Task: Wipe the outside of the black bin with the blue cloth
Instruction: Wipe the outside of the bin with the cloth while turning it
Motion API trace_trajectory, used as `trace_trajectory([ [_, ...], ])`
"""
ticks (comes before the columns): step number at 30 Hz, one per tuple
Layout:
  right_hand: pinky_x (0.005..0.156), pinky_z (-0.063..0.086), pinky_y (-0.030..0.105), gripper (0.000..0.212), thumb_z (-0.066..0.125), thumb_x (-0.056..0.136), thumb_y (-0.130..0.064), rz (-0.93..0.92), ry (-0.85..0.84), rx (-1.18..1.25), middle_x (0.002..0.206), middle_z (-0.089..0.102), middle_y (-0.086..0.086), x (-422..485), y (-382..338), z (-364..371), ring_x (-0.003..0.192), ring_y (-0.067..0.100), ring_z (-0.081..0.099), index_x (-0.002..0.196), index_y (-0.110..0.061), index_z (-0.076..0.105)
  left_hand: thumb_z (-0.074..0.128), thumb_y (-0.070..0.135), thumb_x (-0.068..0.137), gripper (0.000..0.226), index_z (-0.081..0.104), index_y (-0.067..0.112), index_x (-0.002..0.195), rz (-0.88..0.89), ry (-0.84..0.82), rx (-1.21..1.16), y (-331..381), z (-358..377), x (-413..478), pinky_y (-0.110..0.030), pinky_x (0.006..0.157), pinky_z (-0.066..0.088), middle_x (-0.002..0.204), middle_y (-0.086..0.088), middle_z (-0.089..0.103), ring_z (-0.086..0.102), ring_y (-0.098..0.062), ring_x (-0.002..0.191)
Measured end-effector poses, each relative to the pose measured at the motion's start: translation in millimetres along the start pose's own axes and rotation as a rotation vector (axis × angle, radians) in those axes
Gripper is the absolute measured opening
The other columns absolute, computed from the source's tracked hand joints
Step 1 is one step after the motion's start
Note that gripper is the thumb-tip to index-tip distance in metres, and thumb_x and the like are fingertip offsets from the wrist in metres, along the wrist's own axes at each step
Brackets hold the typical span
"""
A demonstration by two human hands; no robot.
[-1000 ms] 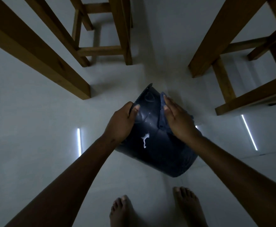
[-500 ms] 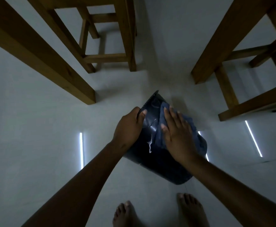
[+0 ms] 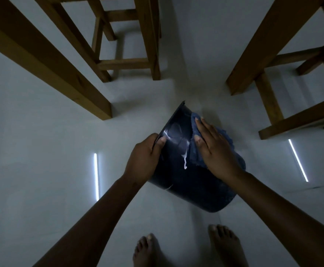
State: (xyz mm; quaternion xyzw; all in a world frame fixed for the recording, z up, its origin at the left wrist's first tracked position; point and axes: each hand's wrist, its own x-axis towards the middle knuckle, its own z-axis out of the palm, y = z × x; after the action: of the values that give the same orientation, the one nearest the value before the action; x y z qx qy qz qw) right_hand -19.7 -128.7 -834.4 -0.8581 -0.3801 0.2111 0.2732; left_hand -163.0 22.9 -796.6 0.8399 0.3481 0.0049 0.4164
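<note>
The black bin [image 3: 184, 182] is tilted on the white floor in front of me, its rim pointing away. A white streak runs down its dark side. My left hand [image 3: 144, 157] grips the rim on the left, thumb over the edge. My right hand [image 3: 213, 149] lies flat with fingers spread, pressing the blue cloth [image 3: 195, 151] against the bin's upper right side. Part of the cloth sticks out beyond my fingers and behind my hand.
Thick wooden furniture legs [image 3: 65, 74] slant in at the upper left, a wooden stool frame [image 3: 126, 62] stands behind, and more wooden legs [image 3: 269, 87] are at the right. My bare feet [image 3: 186, 247] are just below the bin. Light strips reflect on the floor [image 3: 41, 151].
My right hand has slid from the bin's edge onto its side, spreading the blue cloth flat over it. The left hand keeps its grip on the rim.
</note>
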Motion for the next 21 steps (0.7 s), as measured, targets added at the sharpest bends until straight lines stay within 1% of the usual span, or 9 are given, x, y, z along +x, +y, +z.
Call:
trace_trajectory([
  [4, 0.113, 0.019, 0.027, 0.059, 0.023, 0.098, -0.050, 0.143, -0.014, 0.221, 0.157, 0.027, 0.001, -9.8, -4.2, 11.4, 0.142, 0.017, 0.028, 0.152, -0.026, 0.016, 0.036, 0.045, 0.100, 0.041, 0.055, 0.017, 0.078, 0.087, 0.040, 0.099, 6.8, -1.9, 14.5, -0.031, 0.064, 0.049, 0.061, 0.004, 0.060, 0.061, -0.013, 0.062],
  [6, 0.115, 0.016, 0.031, 0.057, 0.018, 0.101, -0.046, 0.111, 0.008, 0.081, 0.159, 0.022, 0.003, -21.4, -10.4, 13.8, 0.144, 0.020, 0.023, 0.152, -0.023, 0.011, 0.035, 0.046, 0.100, 0.041, 0.053, 0.019, 0.076, 0.079, 0.041, 0.120, 6.8, -0.3, 19.3, -0.033, 0.065, 0.050, 0.062, 0.003, 0.059, 0.061, -0.015, 0.063],
  [8, 0.116, 0.014, 0.040, 0.057, 0.015, 0.100, -0.041, 0.007, 0.019, -0.183, 0.160, 0.015, 0.005, -40.9, -22.2, 19.1, 0.147, 0.025, 0.014, 0.152, -0.020, 0.007, 0.033, 0.047, 0.101, 0.040, 0.050, 0.023, 0.075, 0.074, 0.027, 0.133, 8.9, 2.8, 24.0, -0.034, 0.066, 0.050, 0.062, 0.004, 0.059, 0.060, -0.015, 0.063],
  [10, 0.116, 0.014, 0.048, 0.059, 0.018, 0.099, -0.039, -0.077, -0.015, -0.339, 0.161, 0.009, 0.005, -56.8, -35.3, 25.4, 0.148, 0.029, 0.007, 0.153, -0.022, 0.005, 0.031, 0.048, 0.101, 0.040, 0.050, 0.024, 0.076, 0.071, 0.009, 0.136, 13.0, 3.8, 28.0, -0.033, 0.068, 0.051, 0.066, 0.004, 0.060, 0.061, -0.016, 0.066],
  [12, 0.116, 0.011, 0.048, 0.060, 0.018, 0.098, -0.042, -0.113, -0.051, -0.349, 0.162, 0.002, 0.002, -51.7, -38.3, 26.3, 0.148, 0.028, 0.000, 0.153, -0.025, 0.001, 0.030, 0.047, 0.101, 0.040, 0.052, 0.023, 0.078, 0.068, -0.010, 0.128, 15.4, 3.4, 31.7, -0.033, 0.070, 0.051, 0.071, 0.002, 0.062, 0.062, -0.018, 0.070],
  [14, 0.117, 0.004, 0.042, 0.061, 0.012, 0.097, -0.049, -0.084, -0.049, -0.268, 0.162, -0.002, -0.001, -29.5, -33.8, 22.3, 0.148, 0.021, -0.005, 0.152, -0.029, -0.002, 0.030, 0.047, 0.102, 0.040, 0.050, 0.023, 0.077, 0.070, -0.030, 0.136, 16.6, 2.2, 30.8, -0.033, 0.068, 0.049, 0.070, 0.003, 0.060, 0.061, -0.018, 0.069],
  [17, 0.115, 0.003, 0.031, 0.065, 0.009, 0.095, -0.055, 0.055, -0.054, -0.078, 0.162, 0.007, -0.002, -10.1, -16.2, 12.9, 0.148, 0.016, 0.005, 0.152, -0.027, 0.003, 0.031, 0.047, 0.102, 0.038, 0.044, 0.028, 0.071, 0.057, -0.053, 0.144, 15.8, 1.4, 29.2, -0.026, 0.060, 0.042, 0.063, 0.007, 0.054, 0.055, -0.010, 0.063],
  [19, 0.117, 0.008, 0.034, 0.065, 0.010, 0.095, -0.053, 0.079, -0.040, -0.116, 0.161, 0.011, 0.000, -27.1, -9.4, 14.0, 0.147, 0.018, 0.010, 0.153, -0.024, 0.007, 0.030, 0.047, 0.102, 0.037, 0.046, 0.026, 0.074, 0.038, -0.052, 0.156, 12.9, 1.5, 28.3, -0.025, 0.060, 0.039, 0.062, 0.007, 0.054, 0.054, -0.006, 0.062],
  [21, 0.117, 0.013, 0.044, 0.063, 0.015, 0.097, -0.049, 0.017, -0.040, -0.270, 0.161, 0.008, 0.002, -54.4, -15.2, 21.8, 0.148, 0.022, 0.006, 0.153, -0.024, 0.003, 0.029, 0.047, 0.102, 0.039, 0.049, 0.023, 0.078, 0.032, -0.052, 0.164, 10.0, 1.2, 28.0, -0.026, 0.063, 0.042, 0.062, 0.007, 0.055, 0.055, -0.008, 0.062],
])
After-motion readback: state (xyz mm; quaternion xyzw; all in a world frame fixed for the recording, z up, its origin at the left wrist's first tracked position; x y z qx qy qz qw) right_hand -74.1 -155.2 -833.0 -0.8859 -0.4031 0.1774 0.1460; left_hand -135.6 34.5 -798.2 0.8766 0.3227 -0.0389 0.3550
